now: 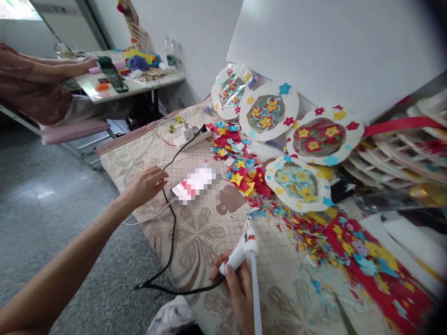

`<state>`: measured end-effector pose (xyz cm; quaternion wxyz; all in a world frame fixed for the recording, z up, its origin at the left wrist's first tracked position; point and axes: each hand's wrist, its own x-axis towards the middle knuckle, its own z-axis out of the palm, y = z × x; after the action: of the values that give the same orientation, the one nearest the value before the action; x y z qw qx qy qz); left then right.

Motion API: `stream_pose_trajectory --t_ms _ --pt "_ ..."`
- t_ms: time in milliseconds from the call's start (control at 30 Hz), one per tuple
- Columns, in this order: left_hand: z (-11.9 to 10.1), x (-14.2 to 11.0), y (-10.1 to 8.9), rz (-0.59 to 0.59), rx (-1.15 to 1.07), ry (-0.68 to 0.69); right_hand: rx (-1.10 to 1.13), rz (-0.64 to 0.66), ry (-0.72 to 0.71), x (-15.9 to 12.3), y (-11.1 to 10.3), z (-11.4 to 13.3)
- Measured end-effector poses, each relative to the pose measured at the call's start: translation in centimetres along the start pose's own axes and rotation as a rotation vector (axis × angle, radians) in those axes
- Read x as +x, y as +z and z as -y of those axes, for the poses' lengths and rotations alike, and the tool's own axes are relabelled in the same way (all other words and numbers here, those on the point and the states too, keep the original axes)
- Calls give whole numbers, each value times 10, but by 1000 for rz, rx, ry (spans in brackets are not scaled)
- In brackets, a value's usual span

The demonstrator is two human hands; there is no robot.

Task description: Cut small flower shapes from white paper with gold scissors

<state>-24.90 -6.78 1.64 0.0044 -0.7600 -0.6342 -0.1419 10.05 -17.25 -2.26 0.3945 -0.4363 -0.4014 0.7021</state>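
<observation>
My right hand (239,288) is closed around the handle of a white hot glue gun (240,251), whose nozzle points away from me. A long whitish glue stick (256,293) sticks out of its back toward me. From the handle a black power cord (172,232) loops left and back up. My left hand (148,185) is at the table's left side, fingers curled at this cord, which passes between or just behind the fingertips. Beyond it the cord reaches a white power strip (192,138). A phone (178,190) with a lit screen lies right of my left hand.
Paper stars and scraps (244,179) are heaped across the patterned tablecloth (195,228). Round white frames with paper flowers (268,111) lean on a white board (331,46). A red strip with cut-outs (377,270) lies right. Another person (31,88) sits at a farther table.
</observation>
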Motion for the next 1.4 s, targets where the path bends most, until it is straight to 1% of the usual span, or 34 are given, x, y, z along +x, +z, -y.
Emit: stream_pose_trajectory --t_ms 100,200,267,400,500,600,700,800,900,1033,1233,1300,1400 --pt "2 1 3 -7 17 -59 -18 6 -5 0 -1 0" --pt "-1 1 6 18 19 -65 -21 -18 -15 0 0 3" --pt "-6 -1 7 25 3 -69 -32 -8 -13 -1 1 6" --pt "-26 -9 4 -38 -43 -132 -30 72 -6 -1 0 11" --pt "-45 -13 3 -87 -91 -179 -16 83 -5 -1 -1 12" --pt "-62 -11 8 -59 -145 -203 -15 79 -6 0 -1 11" --pt "-72 -5 17 -13 -162 -201 -16 79 -12 0 -1 10" --pt "-76 1 27 1 -156 -202 -28 80 -7 0 -1 10" --pt "-77 5 33 -1 -153 -233 -39 75 -7 -1 -1 10" --pt "-79 10 37 -37 -183 -282 -54 74 -8 -1 0 12" --pt "-85 24 39 -61 -215 -330 -97 109 -16 0 -2 13" --pt "-83 27 38 -31 -234 -335 -98 111 -3 0 -2 13" --pt "-77 24 35 44 -288 -313 -70 99 2 -1 -2 13"
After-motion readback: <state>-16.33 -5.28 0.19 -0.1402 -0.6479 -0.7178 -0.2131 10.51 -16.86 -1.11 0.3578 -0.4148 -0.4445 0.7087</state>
